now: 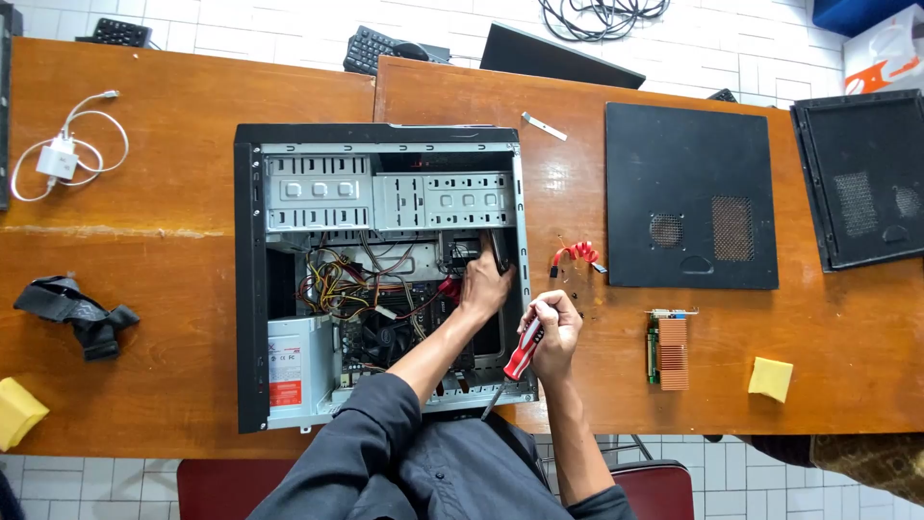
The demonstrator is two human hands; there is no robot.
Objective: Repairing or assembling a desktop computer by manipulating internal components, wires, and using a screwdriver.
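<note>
Open computer case (252,279), lying on its side on wooden bench (144,289), side panel off — left hand (484,285) reaches inside among the cables (337,279), fingers curled on a dark part near the drive bays; whether it grips that part cannot be told. Right hand (551,332) clenched round a red-handled screwdriver (521,351), held at the case's right edge, tip pointing down toward the person. Also on bench: black side panel (691,197), second panel (861,178), expansion card (668,349), red cable (577,254), yellow sponge (771,377) — white charger (58,157) far left
</note>
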